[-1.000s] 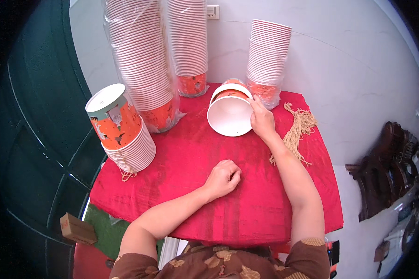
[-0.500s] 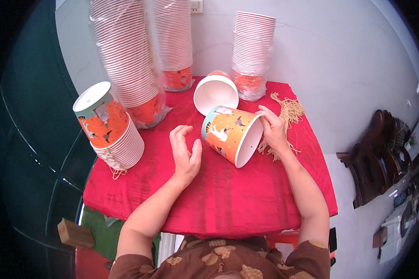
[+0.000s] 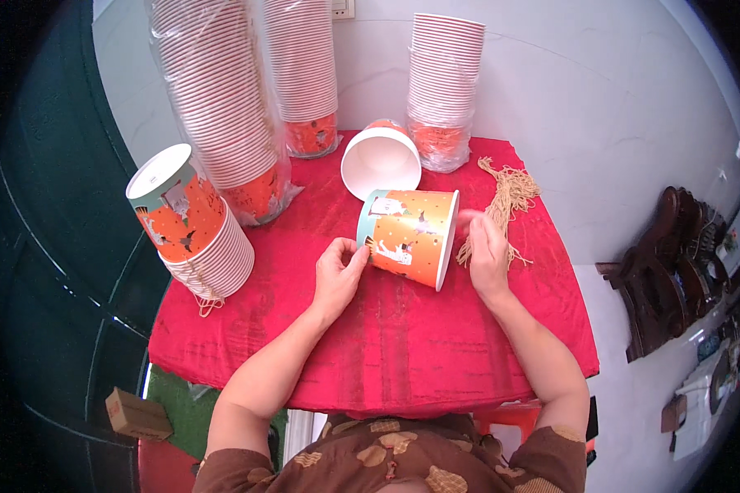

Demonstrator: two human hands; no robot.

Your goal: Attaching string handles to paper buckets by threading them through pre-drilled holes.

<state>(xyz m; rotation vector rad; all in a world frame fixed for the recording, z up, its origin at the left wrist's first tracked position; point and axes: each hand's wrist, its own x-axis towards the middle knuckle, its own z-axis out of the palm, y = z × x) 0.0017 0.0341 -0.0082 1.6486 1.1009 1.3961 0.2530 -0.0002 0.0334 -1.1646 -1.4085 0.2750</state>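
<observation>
An orange paper bucket (image 3: 411, 238) with a teal band and animal pictures lies on its side before me, its mouth toward the right. My left hand (image 3: 339, 275) is at its base, thumb and fingers closed on the lower edge. Just off the white rim is my right hand (image 3: 487, 259), fingers stretched and apart from the wall; one fingertip is blurred near the mouth. A second bucket (image 3: 381, 164) lies behind, its white inside facing me. A bundle of tan cords (image 3: 510, 201) rests beyond my right hand.
A red cloth (image 3: 370, 361) covers the table. At the left stands a stack of upturned buckets (image 3: 185, 214) with tan cord loops hanging from it. Tall plastic-wrapped bucket stacks (image 3: 222, 107) line the back, another wrapped stack (image 3: 444, 90) among them by the wall. A cardboard box (image 3: 138, 415) sits low left.
My left hand has moved from open beside the bucket to its base. My right hand has let go of the rim and dropped slightly. The bucket has turned a little, showing less of its inside.
</observation>
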